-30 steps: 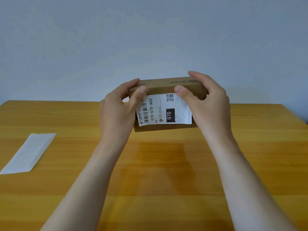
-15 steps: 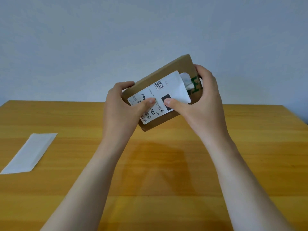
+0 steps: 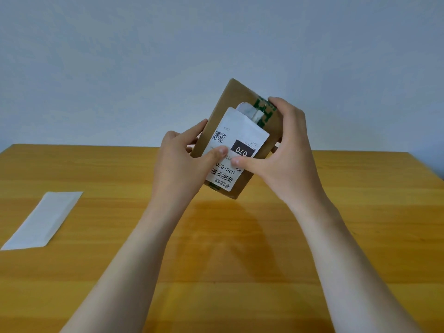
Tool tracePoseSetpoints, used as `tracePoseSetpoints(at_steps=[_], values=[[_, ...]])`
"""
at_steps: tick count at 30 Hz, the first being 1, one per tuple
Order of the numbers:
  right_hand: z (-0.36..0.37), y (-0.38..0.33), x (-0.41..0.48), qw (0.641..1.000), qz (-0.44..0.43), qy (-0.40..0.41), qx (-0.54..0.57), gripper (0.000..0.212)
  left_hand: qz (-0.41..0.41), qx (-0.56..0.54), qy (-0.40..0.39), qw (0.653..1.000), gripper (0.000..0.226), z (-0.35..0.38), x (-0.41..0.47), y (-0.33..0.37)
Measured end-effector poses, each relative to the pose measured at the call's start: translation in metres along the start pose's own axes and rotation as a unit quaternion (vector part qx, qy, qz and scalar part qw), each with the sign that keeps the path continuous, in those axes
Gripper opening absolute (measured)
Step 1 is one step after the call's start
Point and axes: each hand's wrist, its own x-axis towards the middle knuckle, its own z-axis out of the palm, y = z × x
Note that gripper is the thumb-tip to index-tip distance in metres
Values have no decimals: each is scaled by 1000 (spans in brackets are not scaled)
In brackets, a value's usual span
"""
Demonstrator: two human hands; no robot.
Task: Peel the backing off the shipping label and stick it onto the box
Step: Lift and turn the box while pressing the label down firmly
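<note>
A brown rectangular cardboard box (image 3: 242, 111) is held up in the air above the yellow wooden table (image 3: 336, 236), tilted so that its upper end leans to the right. The white paper shipping label with a barcode, a QR code and a black "070" block (image 3: 236, 143) lies flat on the face of the box that looks at the camera, printed side up. The left hand (image 3: 179, 169) grips the left side of the box, and its thumb presses on the label. The right hand (image 3: 286, 150) closes around the right side, its thumb also on the label, close to the left thumb. A white paper backing strip (image 3: 43, 219) lies flat on the table, well apart to the left.
</note>
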Motion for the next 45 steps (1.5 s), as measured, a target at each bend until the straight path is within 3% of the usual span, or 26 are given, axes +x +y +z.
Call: tracePoseSetpoints(at_steps=[6,17,26,30,37,41,45], values=[[-2,2,-1,998,-2,-23,-57,116,-38,-22,-62,997,75,-2,-5,6],[4,1,-4,997,30,4,-77,101,-54,5,-31,998,56,-1,-4,4],[-3,-4,-3,986,27,-75,-147,104,-75,82,-55,992,30,-1,-5,6],[-10,-5,-1,983,26,-102,-153,105,-49,124,-57,989,37,-3,-6,14],[-7,5,0,990,48,-89,-97,110,-26,64,-72,995,40,2,-6,7],[-3,13,0,991,80,-101,-37,114,-17,56,-132,990,77,-1,-6,2],[-5,16,1,985,97,-138,-30,123,10,76,-169,983,87,-2,-4,-1]])
